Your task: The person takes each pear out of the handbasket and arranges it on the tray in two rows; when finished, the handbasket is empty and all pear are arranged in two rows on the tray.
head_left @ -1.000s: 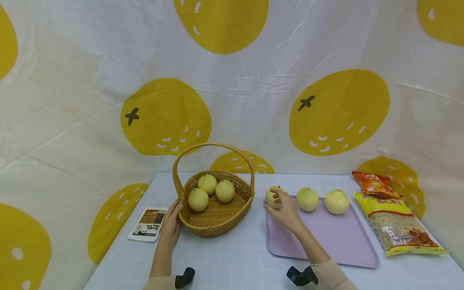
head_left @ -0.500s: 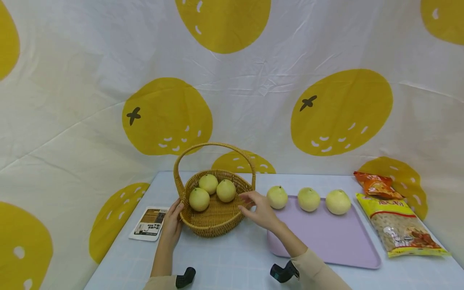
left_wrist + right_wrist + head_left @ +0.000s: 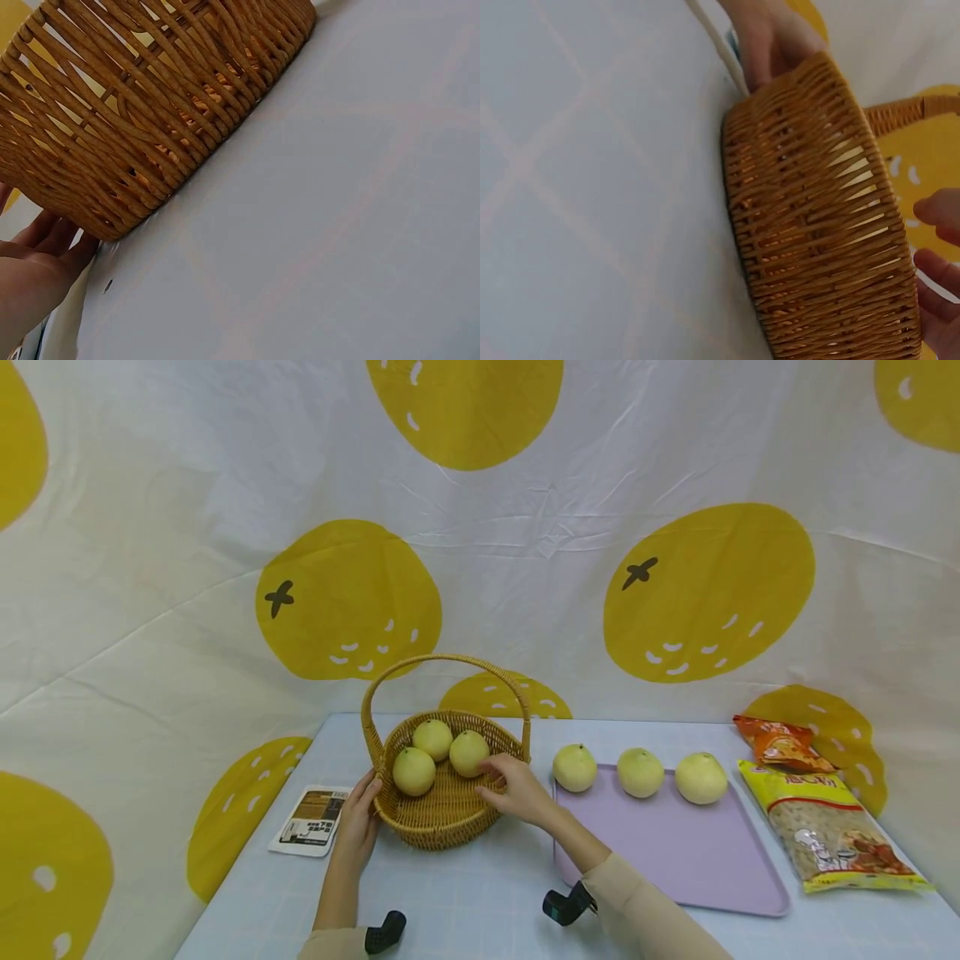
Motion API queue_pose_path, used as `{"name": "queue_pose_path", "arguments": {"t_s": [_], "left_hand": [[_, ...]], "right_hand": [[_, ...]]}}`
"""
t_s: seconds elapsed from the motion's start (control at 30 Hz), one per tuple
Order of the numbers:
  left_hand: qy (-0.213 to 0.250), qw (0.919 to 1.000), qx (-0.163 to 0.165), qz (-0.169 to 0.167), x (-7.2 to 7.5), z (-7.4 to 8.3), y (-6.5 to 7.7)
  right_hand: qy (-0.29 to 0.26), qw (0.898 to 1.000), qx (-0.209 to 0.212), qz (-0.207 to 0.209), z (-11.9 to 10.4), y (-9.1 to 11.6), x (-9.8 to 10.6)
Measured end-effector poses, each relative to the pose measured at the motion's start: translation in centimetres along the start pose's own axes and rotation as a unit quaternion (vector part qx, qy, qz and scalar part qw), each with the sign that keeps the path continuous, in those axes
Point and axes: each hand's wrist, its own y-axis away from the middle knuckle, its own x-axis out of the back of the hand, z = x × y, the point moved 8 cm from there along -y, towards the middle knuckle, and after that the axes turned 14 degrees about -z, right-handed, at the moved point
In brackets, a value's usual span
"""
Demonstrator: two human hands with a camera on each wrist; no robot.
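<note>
A wicker basket (image 3: 442, 835) with a tall arched handle stands left of centre and holds three round, pale yellow-green pears (image 3: 413, 772). Against its left side rests my left hand (image 3: 356, 818); in the left wrist view the fingers (image 3: 56, 236) lie along the lower woven wall. My right hand (image 3: 517, 789) reaches over the basket's right rim, thumb and fingers apart. Its fingertips are close to the right-hand pear (image 3: 467, 753); whether they touch it I cannot tell. Beyond the basket rim in the right wrist view, the spread fingers (image 3: 937, 270) show nothing held.
To the right lies a lilac tray (image 3: 675, 868), with three more pears (image 3: 640, 772) lined along its far edge. A yellow food bag (image 3: 828, 835) and an orange snack packet (image 3: 783, 745) lie beyond it. A flat printed packet (image 3: 309, 821) is left of my left hand.
My right hand has moved left from the pear at the tray's far left corner to inside the basket's right rim. That pear now sits uncovered. The left hand stays at the basket.
</note>
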Motion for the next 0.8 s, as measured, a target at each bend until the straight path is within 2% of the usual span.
{"name": "queue_pose_path", "arguments": {"t_s": [0.33, 0.6, 0.8], "left_hand": [[-0.002, 1.0000, -0.001, -0.001, 0.0, 0.1, 0.0], [-0.012, 0.9999, -0.002, 0.001, 0.0, 0.1, 0.1], [-0.013, 0.9999, -0.005, -0.003, -0.1, 0.1, 0.0]], "right_hand": [[0.036, 0.999, -0.006, -0.008, 0.7, -1.3, -0.1], [0.066, 0.997, -0.046, 0.015, 1.8, -2.8, 0.7], [0.077, 0.995, -0.067, 0.012, 2.5, -3.7, 0.7]]}}
